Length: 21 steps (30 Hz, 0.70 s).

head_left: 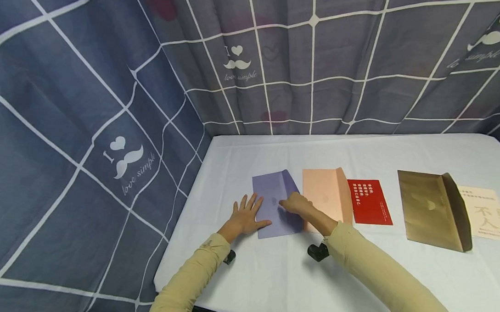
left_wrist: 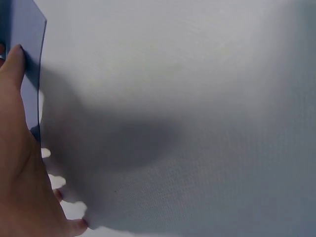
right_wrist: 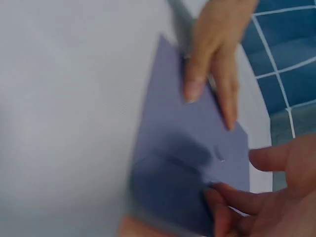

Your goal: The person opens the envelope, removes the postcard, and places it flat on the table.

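A purple envelope (head_left: 267, 185) lies on the white table with its flap toward the right. My left hand (head_left: 245, 214) rests with spread fingers along its left edge; in the right wrist view, thumb and index finger of the left hand (right_wrist: 217, 64) lie on and beside the envelope (right_wrist: 190, 121). My right hand (head_left: 298, 205) reaches over the envelope's right part. The right wrist view has curled fingertips of the right hand (right_wrist: 266, 185) at the darker flap (right_wrist: 168, 197), pinching its edge, one finger held apart. The left wrist view catches the left hand (left_wrist: 22, 148) by the envelope's edge.
Right of the purple envelope lie a peach envelope (head_left: 323, 190), partly behind my right forearm, and a red printed card (head_left: 369, 202). Farther right are a gold envelope (head_left: 423, 209) with its flap raised and a cream printed card (head_left: 487, 212). Grid-patterned curtains (head_left: 289, 99) stand behind and left.
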{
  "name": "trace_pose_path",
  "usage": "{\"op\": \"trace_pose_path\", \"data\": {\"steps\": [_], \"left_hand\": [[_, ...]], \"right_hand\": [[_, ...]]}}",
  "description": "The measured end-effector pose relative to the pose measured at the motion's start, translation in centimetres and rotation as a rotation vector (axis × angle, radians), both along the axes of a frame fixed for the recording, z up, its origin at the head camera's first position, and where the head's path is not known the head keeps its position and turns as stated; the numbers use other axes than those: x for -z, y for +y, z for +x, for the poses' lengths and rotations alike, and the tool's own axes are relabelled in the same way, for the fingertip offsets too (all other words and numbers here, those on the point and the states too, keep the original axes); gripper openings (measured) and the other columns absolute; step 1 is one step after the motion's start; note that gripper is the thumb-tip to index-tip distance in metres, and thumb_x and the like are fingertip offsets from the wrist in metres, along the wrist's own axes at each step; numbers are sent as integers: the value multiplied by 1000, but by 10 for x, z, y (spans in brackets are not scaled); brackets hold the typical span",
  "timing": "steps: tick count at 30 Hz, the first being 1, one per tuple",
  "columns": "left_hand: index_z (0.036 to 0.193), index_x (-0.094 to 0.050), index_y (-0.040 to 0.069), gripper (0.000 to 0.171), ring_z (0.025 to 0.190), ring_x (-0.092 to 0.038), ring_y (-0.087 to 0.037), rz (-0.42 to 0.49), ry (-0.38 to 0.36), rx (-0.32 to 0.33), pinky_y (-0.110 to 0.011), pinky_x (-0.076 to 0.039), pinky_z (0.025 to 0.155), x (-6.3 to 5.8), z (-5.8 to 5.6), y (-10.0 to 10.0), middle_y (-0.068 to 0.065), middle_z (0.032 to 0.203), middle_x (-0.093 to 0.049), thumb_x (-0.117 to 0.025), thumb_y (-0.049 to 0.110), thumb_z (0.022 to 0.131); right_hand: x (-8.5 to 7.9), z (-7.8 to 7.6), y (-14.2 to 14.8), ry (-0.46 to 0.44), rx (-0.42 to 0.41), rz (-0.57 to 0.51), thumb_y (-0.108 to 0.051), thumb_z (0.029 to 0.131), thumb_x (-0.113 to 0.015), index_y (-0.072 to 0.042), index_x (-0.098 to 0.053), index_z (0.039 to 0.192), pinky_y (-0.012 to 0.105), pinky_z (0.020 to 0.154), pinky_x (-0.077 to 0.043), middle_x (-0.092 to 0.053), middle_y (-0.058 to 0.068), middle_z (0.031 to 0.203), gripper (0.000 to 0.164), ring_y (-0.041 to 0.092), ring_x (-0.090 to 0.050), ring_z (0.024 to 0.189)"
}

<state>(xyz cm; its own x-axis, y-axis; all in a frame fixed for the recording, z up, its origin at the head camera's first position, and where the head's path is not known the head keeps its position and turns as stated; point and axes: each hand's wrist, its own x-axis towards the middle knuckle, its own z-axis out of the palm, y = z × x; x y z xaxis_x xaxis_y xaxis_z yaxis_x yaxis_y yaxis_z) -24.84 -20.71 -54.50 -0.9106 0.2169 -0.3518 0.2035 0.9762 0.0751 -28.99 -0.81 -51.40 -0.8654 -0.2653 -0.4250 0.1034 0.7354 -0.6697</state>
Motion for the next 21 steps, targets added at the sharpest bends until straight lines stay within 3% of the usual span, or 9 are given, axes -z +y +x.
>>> {"op": "trace_pose_path", "data": {"steps": [3, 5, 7, 9, 14, 21], "left_hand": [[157, -13, 19, 88, 146, -5, -36, 3, 0, -1, -62, -11, 111, 0, 0, -1, -6, 162, -7, -43, 69, 91], [157, -13, 19, 88, 146, -5, -36, 8, -5, -3, -62, -11, 111, 0, 0, -1, -7, 162, -7, -43, 69, 91], [157, -13, 19, 88, 146, -5, -36, 11, -7, -6, -62, -11, 111, 0, 1, -1, -7, 162, -7, -43, 69, 91], [157, -13, 19, 88, 146, -5, -37, 10, -9, -7, -62, -12, 110, 2, 1, -1, -7, 162, -7, -43, 69, 91], [157, -14, 17, 88, 145, -5, -38, 23, -5, 0, -63, -12, 110, 2, 0, -2, -8, 162, -7, -44, 67, 92], [157, -10, 18, 90, 146, -1, -36, 31, -26, -13, -62, -8, 111, 1, 0, -2, -7, 162, -4, -42, 70, 91]], "right_hand": [[-5, -7, -3, -133, 29, -114, -27, 95, -55, 13, -58, 101, 44, 88, -44, -59, 17, 94, 40, 27, -55, 91], [-8, -11, -4, -202, 46, -162, -26, 95, -55, 2, -54, 80, 38, 78, -43, -50, 8, 74, 32, 21, -49, 77], [-9, -14, -5, -246, 61, -190, -26, 96, -55, -9, -40, 68, 36, 73, -37, -35, 2, 63, 35, 18, -41, 67], [-9, -14, -5, -260, 66, -204, -25, 96, -55, -12, -37, 66, 35, 72, -37, -32, 0, 60, 37, 17, -38, 65], [-9, -9, -5, -228, 83, -226, -23, 95, -55, -4, -48, 81, 37, 75, -40, -35, 1, 67, 25, 21, -45, 75], [-5, -7, -6, -241, 147, -294, -19, 95, -52, -1, -45, 80, 35, 72, -37, -36, 4, 69, 25, 20, -41, 71]]}}
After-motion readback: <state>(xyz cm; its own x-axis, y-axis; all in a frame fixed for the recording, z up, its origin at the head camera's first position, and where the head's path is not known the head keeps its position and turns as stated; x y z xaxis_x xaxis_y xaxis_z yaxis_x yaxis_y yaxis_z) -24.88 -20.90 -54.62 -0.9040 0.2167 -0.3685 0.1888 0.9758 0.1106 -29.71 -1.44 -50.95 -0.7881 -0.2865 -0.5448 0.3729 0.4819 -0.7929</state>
